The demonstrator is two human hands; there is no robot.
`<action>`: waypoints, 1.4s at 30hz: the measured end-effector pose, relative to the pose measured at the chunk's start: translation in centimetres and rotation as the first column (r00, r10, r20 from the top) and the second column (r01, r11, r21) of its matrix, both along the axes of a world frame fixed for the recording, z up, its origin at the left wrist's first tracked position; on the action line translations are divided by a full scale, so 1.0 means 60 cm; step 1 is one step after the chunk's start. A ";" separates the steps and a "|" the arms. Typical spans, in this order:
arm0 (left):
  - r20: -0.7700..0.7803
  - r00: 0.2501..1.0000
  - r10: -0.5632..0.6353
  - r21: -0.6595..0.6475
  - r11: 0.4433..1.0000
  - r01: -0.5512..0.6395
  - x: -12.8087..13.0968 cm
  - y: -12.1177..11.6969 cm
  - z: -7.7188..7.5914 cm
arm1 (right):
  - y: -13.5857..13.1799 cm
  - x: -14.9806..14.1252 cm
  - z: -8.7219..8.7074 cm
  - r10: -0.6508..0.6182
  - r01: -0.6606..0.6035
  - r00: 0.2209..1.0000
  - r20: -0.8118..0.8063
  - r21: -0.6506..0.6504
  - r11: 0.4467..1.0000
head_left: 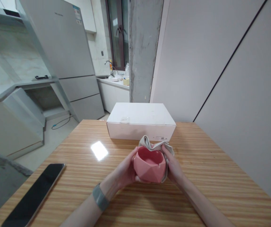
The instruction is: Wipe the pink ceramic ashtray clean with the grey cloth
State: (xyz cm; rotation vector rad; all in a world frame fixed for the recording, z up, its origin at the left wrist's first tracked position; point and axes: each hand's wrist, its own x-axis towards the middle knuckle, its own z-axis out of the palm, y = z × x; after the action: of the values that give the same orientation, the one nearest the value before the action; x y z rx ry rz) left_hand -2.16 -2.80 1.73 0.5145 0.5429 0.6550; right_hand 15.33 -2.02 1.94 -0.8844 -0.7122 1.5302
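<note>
Pink faceted bowl (147, 171) up in both hands over the wood-grain surface (204, 157), left hand (127, 170) gripping its side — right hand (173, 167), fingers clamping beige cloth (154, 145) against it, white box (140, 130) behind, black phone (35, 195) at left.

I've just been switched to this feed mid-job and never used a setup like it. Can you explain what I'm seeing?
There is no robot here: these are a person's own bare hands. The single picture comes from a camera worn on the head, looking forward and down, so the forearms enter from the bottom edge. The left hand, with a grey band on its wrist, grips a faceted pink bowl. The right hand holds a pale cloth against the bowl's other side. On the wooden table, a white box lies beyond the hands, and a dark phone lies to the left. Behind is a kitchen area.
</note>
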 end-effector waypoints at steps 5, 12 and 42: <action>-0.033 0.997 -0.064 -0.006 0.998 0.064 0.005 -0.004 -0.008 | -0.008 -0.003 0.013 0.093 -0.096 0.995 -0.041 -0.071 0.993; -0.051 0.970 0.240 0.066 0.969 -0.236 0.025 -0.006 -0.016 | 0.004 0.002 -0.009 -0.020 0.020 1.000 0.007 0.030 0.999; 0.036 0.975 0.221 0.044 0.974 -0.222 0.011 -0.003 -0.013 | 0.008 0.012 -0.014 -0.095 0.077 0.993 0.075 0.207 0.975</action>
State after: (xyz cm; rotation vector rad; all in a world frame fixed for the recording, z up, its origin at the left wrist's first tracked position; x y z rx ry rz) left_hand -1.48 -3.00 0.94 0.4913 0.5617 0.8889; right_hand 16.05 -1.55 1.11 -0.8184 -0.8649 1.3228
